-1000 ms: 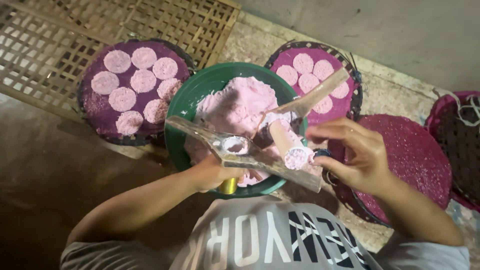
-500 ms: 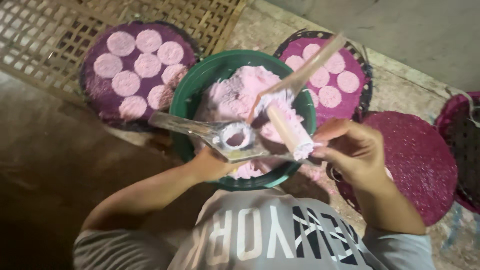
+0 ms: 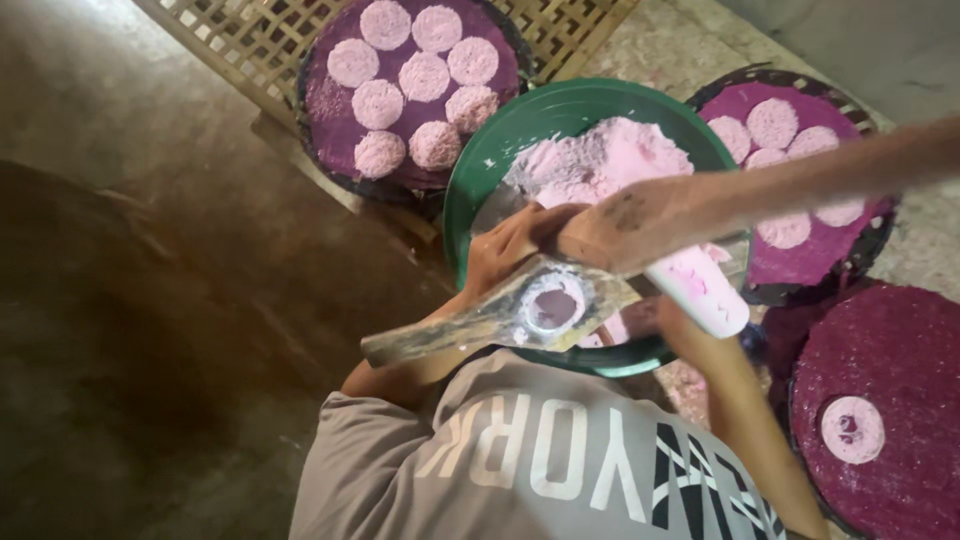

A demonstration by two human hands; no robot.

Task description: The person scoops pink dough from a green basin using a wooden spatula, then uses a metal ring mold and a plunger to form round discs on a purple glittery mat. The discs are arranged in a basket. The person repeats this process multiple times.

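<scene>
My left hand (image 3: 510, 245) grips a flat wooden mould (image 3: 450, 330) with a round, pink-dusted hole, holding it over the near rim of a green basin (image 3: 470, 170). Loose pink powder (image 3: 600, 160) is heaped in the basin. My right hand (image 3: 668, 322) is mostly hidden; it closes on a pink-coated stick (image 3: 700, 292) beside the mould. A long wooden bar (image 3: 800, 180) runs blurred from above the mould to the right edge; I cannot tell whether it is part of that stick.
A round purple tray (image 3: 330, 110) with several pink discs lies at the back left on a wooden lattice (image 3: 240, 40). A second tray (image 3: 740, 105) with discs sits behind the basin on the right. A third tray (image 3: 900, 350) at the front right holds one disc (image 3: 852, 428).
The view has swung lower and closer. The mould has dropped toward my chest, the long wooden bar now crosses in front of the basin, and a single disc shows on the front right tray.
</scene>
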